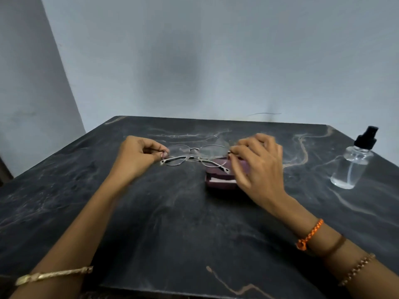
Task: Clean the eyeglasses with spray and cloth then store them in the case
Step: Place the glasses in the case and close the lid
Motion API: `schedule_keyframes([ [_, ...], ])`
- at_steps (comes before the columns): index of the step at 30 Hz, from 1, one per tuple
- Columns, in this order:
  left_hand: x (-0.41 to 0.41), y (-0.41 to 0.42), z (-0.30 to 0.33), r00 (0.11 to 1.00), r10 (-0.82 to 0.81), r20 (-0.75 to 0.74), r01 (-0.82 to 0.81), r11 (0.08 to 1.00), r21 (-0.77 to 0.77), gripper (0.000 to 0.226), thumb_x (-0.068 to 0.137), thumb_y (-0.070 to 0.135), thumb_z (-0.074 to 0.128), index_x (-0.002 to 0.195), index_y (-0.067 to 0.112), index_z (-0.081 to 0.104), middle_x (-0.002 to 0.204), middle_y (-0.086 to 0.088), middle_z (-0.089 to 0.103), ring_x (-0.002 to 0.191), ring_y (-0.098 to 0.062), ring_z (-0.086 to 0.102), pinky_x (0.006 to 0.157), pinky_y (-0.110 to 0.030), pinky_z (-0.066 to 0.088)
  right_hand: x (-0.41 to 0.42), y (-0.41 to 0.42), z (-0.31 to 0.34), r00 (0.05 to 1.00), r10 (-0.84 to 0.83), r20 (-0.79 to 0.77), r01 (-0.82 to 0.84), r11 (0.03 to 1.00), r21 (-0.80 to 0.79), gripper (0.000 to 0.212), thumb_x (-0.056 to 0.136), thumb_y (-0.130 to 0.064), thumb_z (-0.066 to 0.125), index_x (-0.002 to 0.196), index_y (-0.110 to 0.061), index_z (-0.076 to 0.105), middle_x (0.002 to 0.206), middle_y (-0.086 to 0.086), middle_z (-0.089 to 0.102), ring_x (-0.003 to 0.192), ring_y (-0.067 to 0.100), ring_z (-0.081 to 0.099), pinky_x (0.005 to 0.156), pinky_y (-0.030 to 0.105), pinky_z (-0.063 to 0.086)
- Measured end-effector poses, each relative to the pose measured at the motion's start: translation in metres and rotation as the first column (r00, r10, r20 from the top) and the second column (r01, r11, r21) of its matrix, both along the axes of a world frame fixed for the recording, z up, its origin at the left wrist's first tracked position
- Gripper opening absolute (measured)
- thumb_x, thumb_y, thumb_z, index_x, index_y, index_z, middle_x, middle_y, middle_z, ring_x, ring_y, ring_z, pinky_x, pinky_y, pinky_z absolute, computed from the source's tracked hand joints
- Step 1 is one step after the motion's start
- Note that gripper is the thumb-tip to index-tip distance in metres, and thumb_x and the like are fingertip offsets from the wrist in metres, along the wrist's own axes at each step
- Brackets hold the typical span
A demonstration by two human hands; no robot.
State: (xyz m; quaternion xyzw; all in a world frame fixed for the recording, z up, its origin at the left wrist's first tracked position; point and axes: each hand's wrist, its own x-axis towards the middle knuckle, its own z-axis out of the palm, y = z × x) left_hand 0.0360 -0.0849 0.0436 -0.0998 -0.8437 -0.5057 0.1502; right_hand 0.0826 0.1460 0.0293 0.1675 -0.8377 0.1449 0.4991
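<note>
Thin metal-framed eyeglasses (195, 156) hang just above the black marble table (172, 223), their temples folded across each other. My left hand (138, 155) pinches the left end of the frame. My right hand (257, 162) pinches the right end. Under the right lens sits a dark maroon case (219, 179), lying open with a pale cloth or lining showing inside; my right hand hides part of it. A clear spray bottle (352, 165) with a black nozzle stands upright at the table's right side.
A pale grey wall (194, 61) rises right behind the table's far edge. The table's right corner lies just beyond the spray bottle. Bangles and an orange thread band sit on my wrists.
</note>
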Motion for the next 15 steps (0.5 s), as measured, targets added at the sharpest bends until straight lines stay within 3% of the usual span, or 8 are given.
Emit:
schedule_keyframes([
  [4, -0.008, 0.038, 0.014, 0.983, -0.17, 0.074, 0.154, 0.972, 0.177, 0.026, 0.074, -0.013, 0.064, 0.065, 0.012, 0.067, 0.046, 0.013, 0.065, 0.05, 0.006, 0.059, 0.047, -0.005, 0.045, -0.005, 0.037, 0.004, 1.0, -0.024, 0.001, 0.024, 0.995, -0.092, 0.024, 0.081, -0.02, 0.051, 0.078, -0.004, 0.069, 0.08, 0.01, 0.069, 0.087, 0.035, 0.055, 0.072, 0.038, 0.037],
  [8, -0.012, 0.069, 0.008, 0.972, -0.232, 0.037, 0.224, 0.964, 0.144, 0.011, 0.073, -0.009, 0.066, 0.08, -0.001, 0.07, 0.061, 0.004, 0.067, 0.051, 0.006, 0.056, 0.045, -0.006, 0.042, -0.007, 0.068, 0.007, 0.994, -0.015, 0.11, 0.034, 0.984, -0.175, 0.031, 0.082, -0.027, 0.047, 0.082, -0.005, 0.069, 0.082, 0.008, 0.066, 0.087, 0.032, 0.05, 0.076, 0.035, 0.031],
  [11, -0.014, 0.075, 0.001, 0.97, -0.245, -0.002, 0.243, 0.961, 0.132, 0.018, 0.075, -0.007, 0.065, 0.076, 0.011, 0.069, 0.075, 0.003, 0.067, 0.057, 0.007, 0.059, 0.047, -0.006, 0.045, -0.014, 0.082, 0.013, 0.978, 0.025, 0.206, 0.013, 0.984, -0.18, 0.023, 0.083, -0.024, 0.053, 0.081, -0.007, 0.069, 0.083, 0.006, 0.066, 0.089, 0.026, 0.046, 0.079, 0.038, 0.032],
  [13, -0.014, 0.075, -0.005, 0.97, -0.241, -0.034, 0.244, 0.961, 0.131, 0.022, 0.075, -0.006, 0.064, 0.075, 0.016, 0.068, 0.078, 0.005, 0.067, 0.061, 0.006, 0.06, 0.047, -0.006, 0.045, -0.017, 0.089, 0.011, 0.96, 0.032, 0.278, 0.005, 0.991, -0.133, 0.019, 0.081, -0.019, 0.055, 0.08, -0.008, 0.07, 0.084, 0.006, 0.067, 0.091, 0.029, 0.049, 0.082, 0.043, 0.035],
  [15, -0.014, 0.076, -0.012, 0.97, -0.236, -0.051, 0.24, 0.966, 0.098, 0.024, 0.075, -0.004, 0.065, 0.075, 0.02, 0.068, 0.077, 0.005, 0.068, 0.062, 0.005, 0.06, 0.048, -0.006, 0.044, -0.02, 0.095, 0.006, 0.933, 0.061, 0.354, -0.021, 0.993, -0.114, 0.015, 0.083, -0.017, 0.057, 0.08, -0.008, 0.069, 0.085, 0.004, 0.066, 0.092, 0.026, 0.047, 0.08, 0.04, 0.034],
])
